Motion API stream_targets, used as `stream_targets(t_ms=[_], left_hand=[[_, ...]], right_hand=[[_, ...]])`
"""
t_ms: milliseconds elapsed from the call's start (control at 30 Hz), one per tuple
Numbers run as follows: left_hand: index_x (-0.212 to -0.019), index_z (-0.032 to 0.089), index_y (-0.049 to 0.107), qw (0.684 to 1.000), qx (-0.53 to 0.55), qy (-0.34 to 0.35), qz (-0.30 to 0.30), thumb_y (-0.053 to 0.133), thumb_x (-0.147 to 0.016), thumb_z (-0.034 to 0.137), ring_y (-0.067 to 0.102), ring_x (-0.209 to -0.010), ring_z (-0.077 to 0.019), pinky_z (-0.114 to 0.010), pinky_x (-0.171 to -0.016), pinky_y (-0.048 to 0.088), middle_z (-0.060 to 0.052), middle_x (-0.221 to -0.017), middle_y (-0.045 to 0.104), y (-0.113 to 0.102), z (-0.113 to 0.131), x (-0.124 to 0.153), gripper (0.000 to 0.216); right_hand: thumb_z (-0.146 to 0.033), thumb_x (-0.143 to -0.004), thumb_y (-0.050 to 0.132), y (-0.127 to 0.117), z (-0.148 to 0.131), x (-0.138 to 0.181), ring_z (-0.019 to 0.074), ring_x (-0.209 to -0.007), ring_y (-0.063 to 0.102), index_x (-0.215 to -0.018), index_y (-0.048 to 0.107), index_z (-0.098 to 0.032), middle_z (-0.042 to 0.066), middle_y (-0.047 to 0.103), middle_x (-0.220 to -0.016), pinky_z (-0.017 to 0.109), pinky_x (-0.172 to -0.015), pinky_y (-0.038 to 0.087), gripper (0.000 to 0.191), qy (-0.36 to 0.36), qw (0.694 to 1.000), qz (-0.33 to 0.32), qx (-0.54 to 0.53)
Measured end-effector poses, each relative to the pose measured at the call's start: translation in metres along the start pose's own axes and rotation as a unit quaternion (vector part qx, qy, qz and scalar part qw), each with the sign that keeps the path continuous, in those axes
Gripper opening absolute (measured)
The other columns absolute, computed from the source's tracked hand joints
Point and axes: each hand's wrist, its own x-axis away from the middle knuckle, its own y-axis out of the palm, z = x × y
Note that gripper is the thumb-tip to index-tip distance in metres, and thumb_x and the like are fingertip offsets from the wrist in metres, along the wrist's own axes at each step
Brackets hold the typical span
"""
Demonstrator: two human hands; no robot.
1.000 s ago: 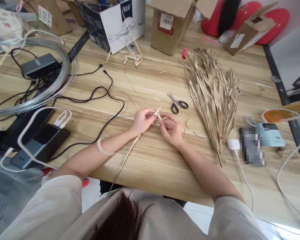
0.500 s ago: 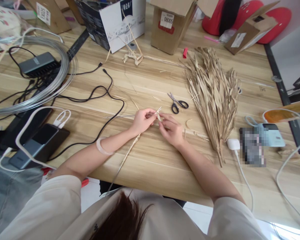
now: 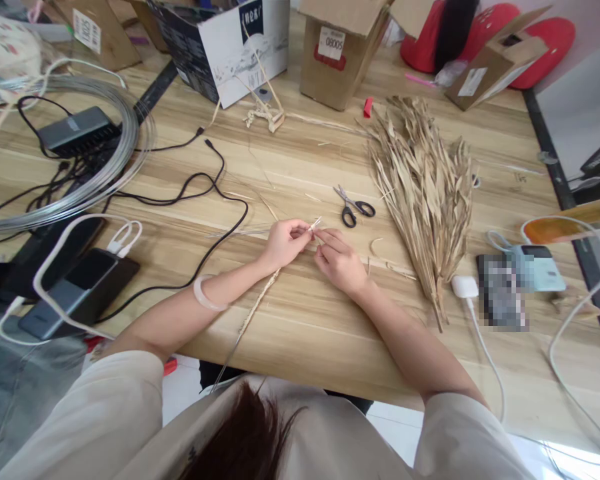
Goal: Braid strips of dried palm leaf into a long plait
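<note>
My left hand (image 3: 286, 243) is closed in a pinch around a thin, pale stalk (image 3: 317, 224), whose pointed tip sticks out past the fingertips. Right against it, my right hand (image 3: 341, 263) has its fingers curled, their tips meeting at the stalk on a dry leaf strip that is mostly hidden. A wrapped straw-coloured stem (image 3: 257, 305) with bare wire at its lower end slants under my left wrist toward the table's front edge. Black-handled scissors (image 3: 353, 206) lie partly open just beyond my right hand. Farther right rests a bundle of dried leaves (image 3: 425, 190).
On the left are a coil of silver wire (image 3: 130, 143), black cables (image 3: 195, 177) and a power bank (image 3: 83, 293). Cardboard boxes (image 3: 330, 73) and a small straw figure (image 3: 267, 117) stand at the back. A white earphone case (image 3: 465, 287) and a pale blue device (image 3: 545, 270) lie right.
The leaf strip that showed between my hands is now mostly out of sight. My right fingers have curled and turned closer over the stalk. My left hand has barely moved.
</note>
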Motion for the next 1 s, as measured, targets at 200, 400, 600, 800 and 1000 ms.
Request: stream_targets(t_ms=[200, 400, 600, 800, 1000], left_hand=[[-0.070, 0.011, 0.061, 0.999, 0.027, -0.039, -0.001, 0.062, -0.078, 0.037, 0.037, -0.038, -0.0034, -0.017, -0.037, 0.027, 0.004, -0.047, 0.049, 0.001, 0.002, 0.000, 0.027], [-0.069, 0.011, 0.061, 0.993, 0.080, -0.085, -0.005, 0.065, -0.076, 0.036, 0.035, -0.037, -0.0024, -0.016, -0.034, 0.021, 0.003, -0.049, 0.049, 0.002, 0.005, 0.000, 0.026], [-0.071, 0.010, 0.059, 0.982, 0.139, -0.127, 0.001, 0.066, -0.075, 0.032, 0.035, -0.037, -0.0010, -0.015, -0.031, 0.018, 0.001, -0.058, 0.055, 0.001, 0.012, 0.001, 0.024], [-0.073, 0.012, 0.057, 0.980, 0.165, -0.112, -0.013, 0.064, -0.077, 0.044, 0.035, -0.036, 0.0003, -0.014, -0.031, 0.018, 0.002, -0.059, 0.054, 0.000, 0.011, 0.001, 0.034], [-0.073, 0.011, 0.058, 0.983, 0.146, -0.113, -0.018, 0.074, -0.068, 0.042, 0.033, -0.034, 0.0006, -0.015, -0.031, 0.016, 0.004, -0.055, 0.052, 0.001, 0.012, 0.001, 0.035]], right_hand=[[-0.006, -0.081, 0.049, -0.001, -0.003, -0.002, 0.0232, -0.100, 0.062, -0.070, 0.060, -0.017, 0.015, 0.067, -0.105, 0.040, -0.080, 0.058, 0.018, -0.018, 0.999, 0.029, 0.012], [-0.012, -0.080, 0.050, -0.004, -0.004, -0.003, 0.0138, -0.074, 0.060, -0.057, 0.050, -0.019, 0.009, 0.064, -0.084, 0.029, -0.063, 0.054, 0.025, 0.062, 0.991, 0.057, -0.103], [-0.013, -0.078, 0.054, -0.007, -0.008, -0.006, 0.0138, -0.071, 0.061, -0.054, 0.049, -0.018, 0.008, 0.064, -0.080, 0.029, -0.064, 0.050, 0.025, 0.104, 0.975, 0.085, -0.174], [-0.018, -0.077, 0.058, -0.007, -0.012, -0.004, 0.0133, -0.069, 0.059, -0.052, 0.052, -0.017, 0.005, 0.063, -0.076, 0.028, -0.064, 0.046, 0.026, 0.224, 0.934, 0.069, -0.269], [-0.019, -0.074, 0.062, -0.005, -0.004, -0.002, 0.0124, -0.064, 0.056, -0.049, 0.058, -0.018, 0.002, 0.063, -0.067, 0.027, -0.061, 0.042, 0.026, 0.294, 0.877, 0.037, -0.378]])
